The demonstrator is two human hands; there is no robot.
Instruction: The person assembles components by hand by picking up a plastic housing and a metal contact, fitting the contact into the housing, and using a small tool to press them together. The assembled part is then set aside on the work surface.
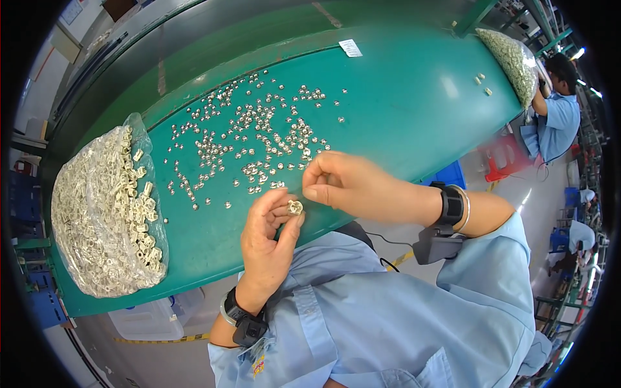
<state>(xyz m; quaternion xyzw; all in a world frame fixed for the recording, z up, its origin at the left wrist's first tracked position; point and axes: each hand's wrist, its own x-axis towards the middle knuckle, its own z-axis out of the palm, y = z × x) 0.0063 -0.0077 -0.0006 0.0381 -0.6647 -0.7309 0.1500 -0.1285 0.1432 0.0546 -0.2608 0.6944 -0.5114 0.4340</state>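
**Plastic fitting pinched at the table's near edge**

Plastic fitting (pixel 295 207): small, pale cream, roughly round with a ribbed or notched rim and a darker hollow at its centre. We see it held just over the near edge of the green table (pixel 414 110), in front of our chest.

Left hand (pixel 268 239): palm turned up and inward, thumb and fingertips closed around the fitting, gripping it from below and from the side. A black wrist device sits on this forearm.

Right hand (pixel 343 184): just above and to the right of the fitting, close to it but not clearly touching. Thumb and forefinger are pressed together in a pinch; whether a small piece sits between them we cannot tell. Remaining fingers curled in. A black wrist unit and a thin bangle show on this wrist.

Silver metal pieces (pixel 259 132): many small shiny bits scattered loosely across the middle of the table, the nearest ones just beyond our fingers.

Clear bag of cream fittings (pixel 107 216): lies open on the table's left end, heaped full, well apart from both hands.

Second bag of pale parts (pixel 511 58): at the far right end of the table, beside another worker in a blue shirt (pixel 559 116).
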